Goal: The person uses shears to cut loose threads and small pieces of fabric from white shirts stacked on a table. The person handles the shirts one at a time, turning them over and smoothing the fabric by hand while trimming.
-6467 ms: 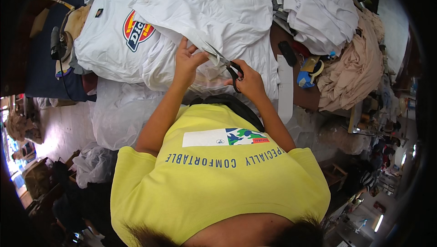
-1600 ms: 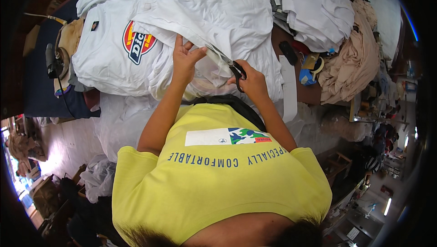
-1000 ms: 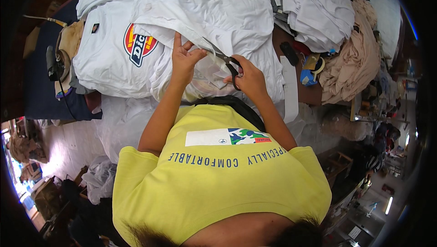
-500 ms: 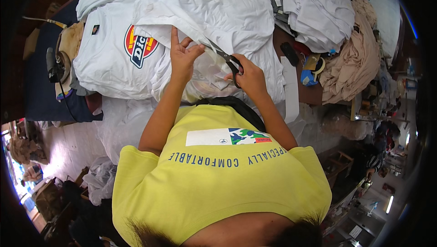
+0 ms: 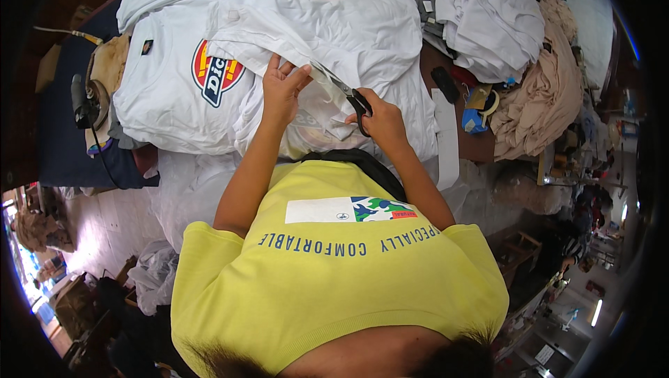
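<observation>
Heaped white shirts (image 5: 366, 33), scissors (image 5: 350, 92) and (blurred, at right) possible sewing machines (image 5: 559, 160) show a garment workshop.

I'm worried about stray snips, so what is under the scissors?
White cloth shows on both sides of the scissors. Whatever lies directly beneath the blades is covered, as are the cloth's lower layers.

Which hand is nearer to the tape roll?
Right. The right hand, holding the scissors, is left of the tape roll; the left hand, by the white cloth's edge, is farther left.
</observation>
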Demonstrator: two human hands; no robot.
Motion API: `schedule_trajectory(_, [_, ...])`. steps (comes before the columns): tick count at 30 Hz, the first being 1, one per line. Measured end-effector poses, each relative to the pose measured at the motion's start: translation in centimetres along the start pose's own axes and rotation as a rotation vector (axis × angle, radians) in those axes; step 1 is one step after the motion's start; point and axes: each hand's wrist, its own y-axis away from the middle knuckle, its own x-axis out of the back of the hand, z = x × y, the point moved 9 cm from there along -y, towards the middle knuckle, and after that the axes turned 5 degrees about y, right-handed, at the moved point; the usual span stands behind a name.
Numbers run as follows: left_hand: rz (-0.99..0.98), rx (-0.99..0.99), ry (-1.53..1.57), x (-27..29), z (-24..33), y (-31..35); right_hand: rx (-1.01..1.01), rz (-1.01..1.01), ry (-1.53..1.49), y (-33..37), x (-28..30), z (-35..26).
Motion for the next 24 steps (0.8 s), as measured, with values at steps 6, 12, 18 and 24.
schedule_trajectory(6, [-0.048, -0.060, -0.079, 0.0, 0.3, 0.2, 0.118, 0.148, 0.062, -1.1, 0.9, -2.2])
schedule_trajectory(12, [-0.052, -0.065, -0.096, 0.2, 0.9, 0.3, 0.020, 0.008, 0.014, -1.8, -0.3, -1.8])
schedule_trajectory(18, [-0.011, -0.047, -0.056, 1.4, 1.0, -0.8, -0.003, -0.004, 0.045, -1.4, -0.8, -0.8])
schedule_trajectory(24, [-0.086, -0.096, -0.098, 1.6, 1.6, -0.8, 0.166, 0.141, 0.103, -2.5, 0.3, -4.0])
